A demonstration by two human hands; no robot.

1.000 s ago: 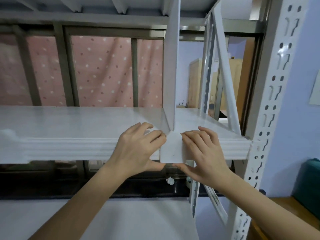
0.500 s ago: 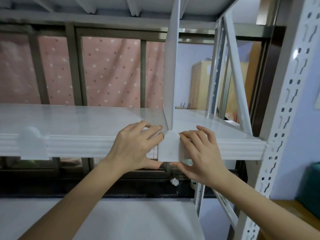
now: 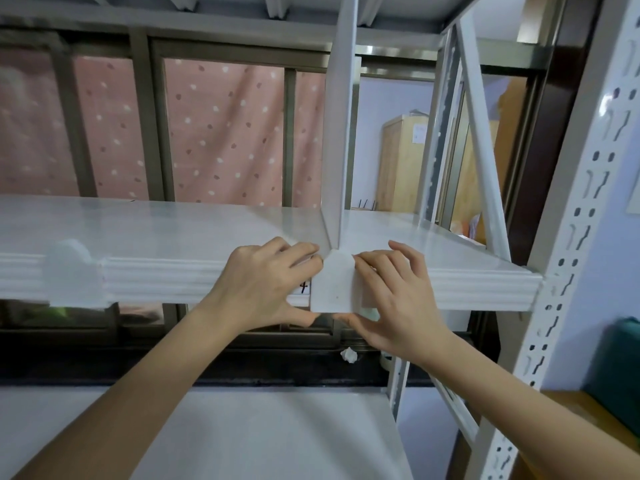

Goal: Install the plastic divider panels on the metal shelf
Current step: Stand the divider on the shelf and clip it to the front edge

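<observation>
A white plastic divider panel stands upright, edge-on, on the white metal shelf. Its flat foot clip hangs over the shelf's ribbed front lip. My left hand presses against the clip's left side, fingers on the shelf top, thumb under the lip. My right hand mirrors it on the clip's right side. A second white clip sits on the lip far to the left; its panel is not visible.
A perforated white upright post bounds the shelf at the right, with diagonal braces behind. A lower shelf board lies beneath my arms. Behind are a window frame and a pink dotted curtain. A green object sits at the right.
My head has shifted left and slightly closer, so the shelf post moved right in view and the left clip came into sight. Both hands stay pressed around the divider's foot clip.
</observation>
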